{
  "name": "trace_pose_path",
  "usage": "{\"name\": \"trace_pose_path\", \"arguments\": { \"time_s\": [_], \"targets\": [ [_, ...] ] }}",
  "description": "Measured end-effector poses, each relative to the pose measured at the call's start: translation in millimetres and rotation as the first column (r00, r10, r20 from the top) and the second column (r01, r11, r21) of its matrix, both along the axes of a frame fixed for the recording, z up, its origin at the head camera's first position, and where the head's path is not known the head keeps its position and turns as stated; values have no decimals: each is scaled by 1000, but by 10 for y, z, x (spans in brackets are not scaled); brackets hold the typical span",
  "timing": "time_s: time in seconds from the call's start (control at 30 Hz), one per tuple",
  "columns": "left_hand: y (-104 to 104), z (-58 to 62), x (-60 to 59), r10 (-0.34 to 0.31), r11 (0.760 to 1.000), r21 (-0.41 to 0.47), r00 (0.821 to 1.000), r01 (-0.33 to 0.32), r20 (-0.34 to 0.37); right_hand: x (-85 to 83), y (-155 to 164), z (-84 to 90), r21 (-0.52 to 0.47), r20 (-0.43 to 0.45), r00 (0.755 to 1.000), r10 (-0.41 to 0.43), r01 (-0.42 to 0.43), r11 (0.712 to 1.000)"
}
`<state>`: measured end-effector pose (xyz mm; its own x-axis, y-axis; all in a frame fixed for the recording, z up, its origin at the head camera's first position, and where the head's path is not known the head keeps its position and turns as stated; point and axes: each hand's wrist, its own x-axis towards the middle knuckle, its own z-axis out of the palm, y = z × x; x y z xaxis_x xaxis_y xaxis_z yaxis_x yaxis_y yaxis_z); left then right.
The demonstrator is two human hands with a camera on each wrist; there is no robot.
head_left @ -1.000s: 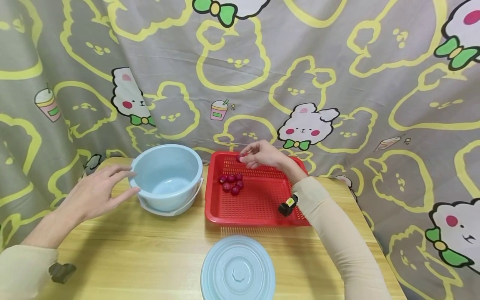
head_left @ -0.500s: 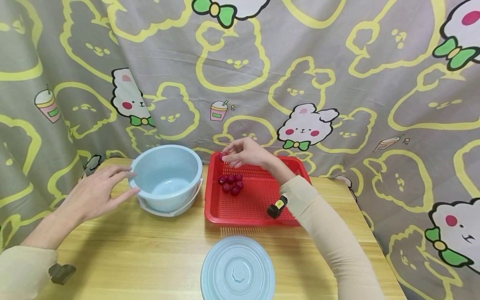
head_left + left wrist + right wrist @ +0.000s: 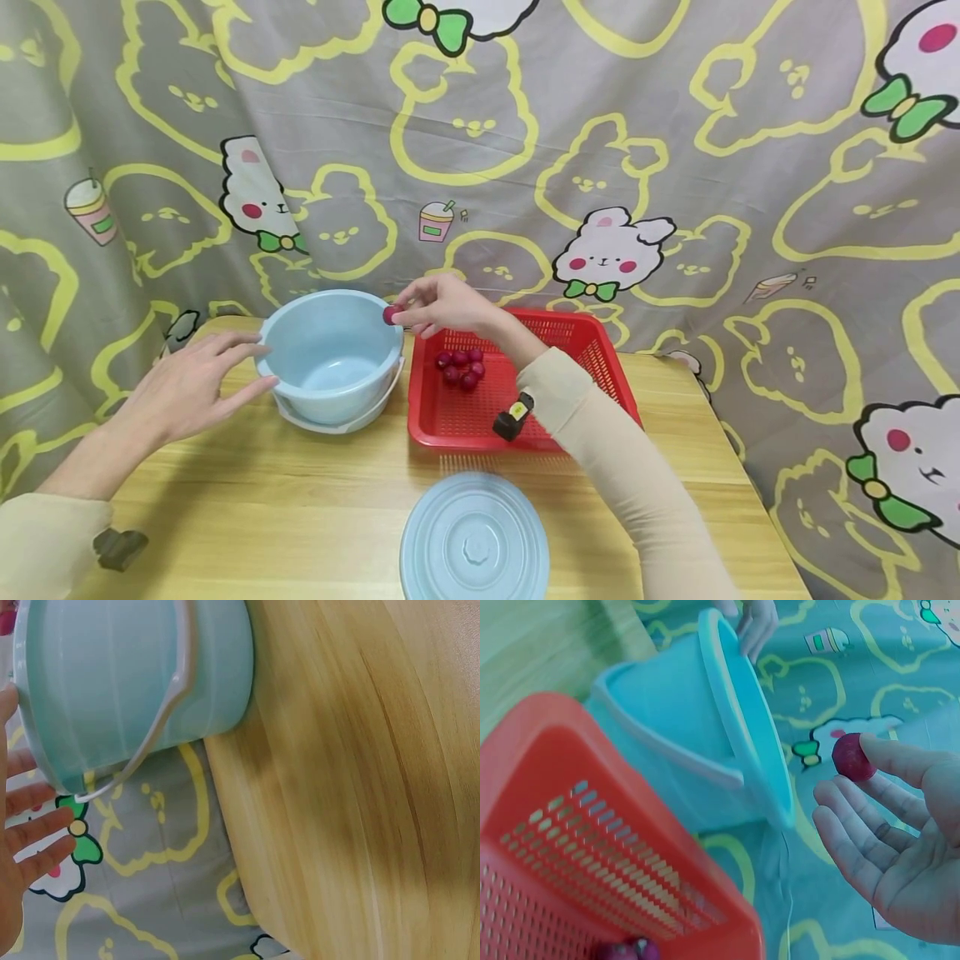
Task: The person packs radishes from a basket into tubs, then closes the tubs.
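My right hand (image 3: 447, 305) pinches a small round dark-red fruit (image 3: 853, 757), plum-like, between thumb and fingertips. In the head view it is at the right rim of the light-blue bucket (image 3: 330, 404); whether it touches the rim I cannot tell. My left hand (image 3: 185, 385) is at the bucket's left side, fingers spread and fairly straight, fingertips by the rim. The visible bucket floor is bare. Several similar dark-red fruits (image 3: 468, 381) lie together in the left part of the red perforated basket (image 3: 517, 417), right of the bucket.
A round light-blue lid (image 3: 476, 537) lies on the wooden table (image 3: 300, 508) in front of the basket. The bucket's pale handle (image 3: 161, 720) hangs down its side. A grey patterned curtain (image 3: 465, 108) hangs behind the table.
My right hand has moved left with the red fruit, from above the basket's back edge to the bucket's right rim. The left hand stays where it was.
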<state>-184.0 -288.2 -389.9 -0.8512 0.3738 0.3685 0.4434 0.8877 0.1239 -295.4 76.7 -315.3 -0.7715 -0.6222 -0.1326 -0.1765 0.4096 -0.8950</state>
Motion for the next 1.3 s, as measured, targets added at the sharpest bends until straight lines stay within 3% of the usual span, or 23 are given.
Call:
{"name": "trace_pose_path", "arguments": {
  "time_s": [0.37,0.67,1.3],
  "targets": [
    [-6,-10,6,-2,1000,2,1000,2,-4,77,-335,-101,-37,31,999,34,-32,999],
    [-7,-4,5,7,1000,4,1000,-7,8,115,-565,-220,-1,30,999,37,-37,999],
    [2,-4,0,-1,1000,5,1000,1,2,63,-620,-317,-7,42,999,30,-30,1000]
  ]
}}
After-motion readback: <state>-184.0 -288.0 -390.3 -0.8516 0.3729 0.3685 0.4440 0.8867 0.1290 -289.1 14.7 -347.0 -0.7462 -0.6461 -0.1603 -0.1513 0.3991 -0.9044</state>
